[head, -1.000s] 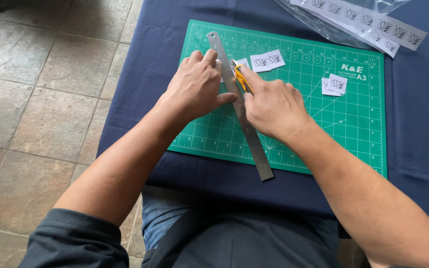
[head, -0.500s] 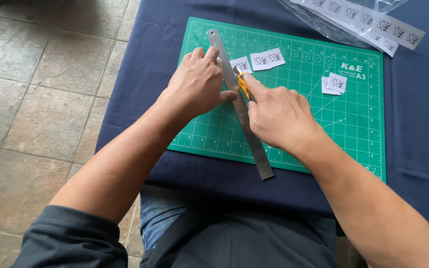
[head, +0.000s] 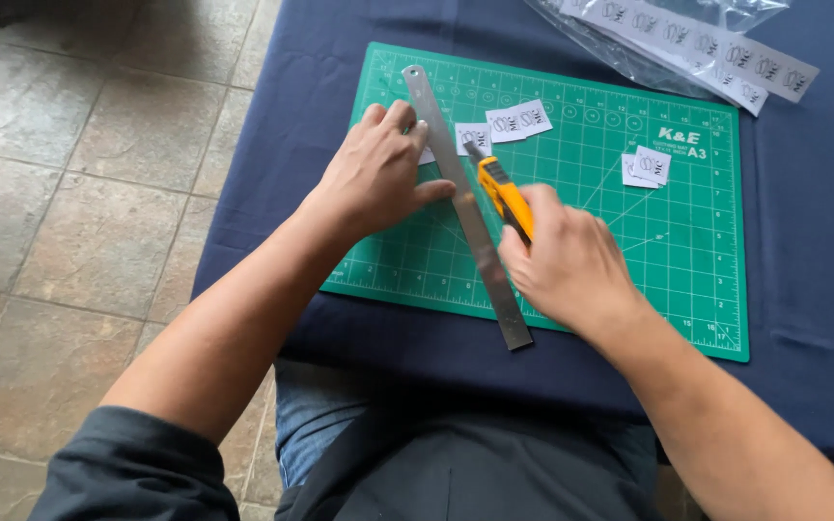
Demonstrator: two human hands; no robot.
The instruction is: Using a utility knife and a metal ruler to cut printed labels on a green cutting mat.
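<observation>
Pressing down with my left hand (head: 378, 174), I have the palm and spread fingers flat on the steel ruler (head: 465, 207), which lies slanted across the green cutting mat (head: 571, 280); the thumb reaches out to touch the ruler's left edge. My right hand (head: 567, 260) is clamped around a yellow utility knife (head: 504, 188), fingers curled tight on the handle, and the knife runs along the ruler's right edge, just beside the left thumb. The tip points away from me toward a small white printed paper slip (head: 473, 135) just past my left fingertips. 2 more slips (head: 520, 121) lie overlapping a little beyond that one, and another small stack of slips (head: 647, 166) rests further out, beyond my right hand. The mat sits on a dark blue cloth (head: 803, 251). Well beyond both hands, printed paper strips (head: 716, 53) lie on a clear plastic bag (head: 629, 63).
</observation>
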